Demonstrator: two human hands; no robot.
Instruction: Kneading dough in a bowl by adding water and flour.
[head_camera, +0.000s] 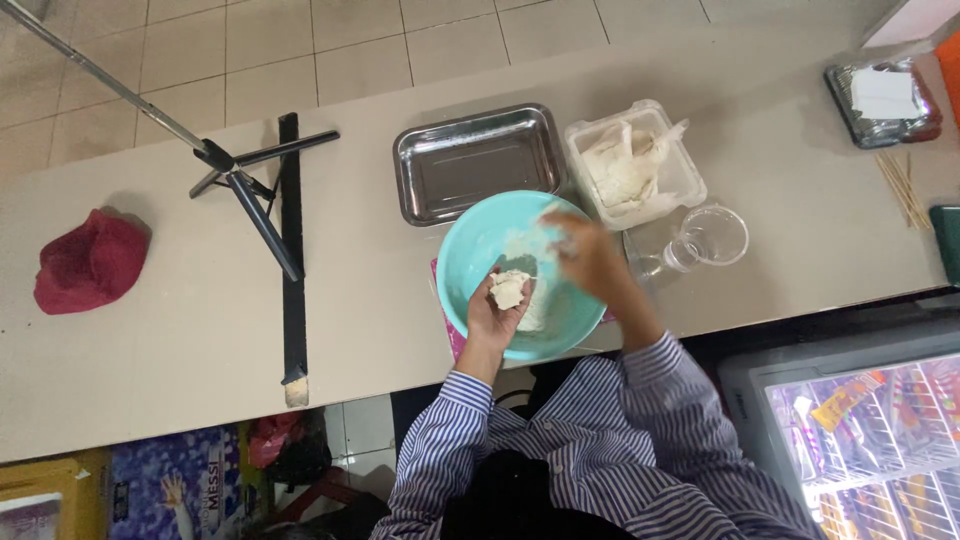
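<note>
Left hand (497, 318) is seen palm up over the turquoise bowl (470, 250), fingers curled round a pale dough lump (509, 289); lump is cupped, not squeezed flat. Right hand (590, 255) is blurred at approx. 2 o'clock of the lump, above the bowl's floured interior; whether its fingers are apart or pinched cannot be told.

Judgement: coating is best done low inside the bowl, w/ the lump turned in the palm so flour falls back in, not onto the counter.

Adjacent items: steel tray (477, 160) at 12 o'clock of the bowl, empty; white tub (678, 175) w/ pale floured pieces at 2 o'clock; clear cup (716, 236) at 3 o'clock, lying near the tub.

Surface: long beige counter (180, 330), tripod base (250, 190) and red cap (90, 262) toward 9 o'clock. Tiled floor beyond; glass-lidded freezer (870, 430) at 4 o'clock.
</note>
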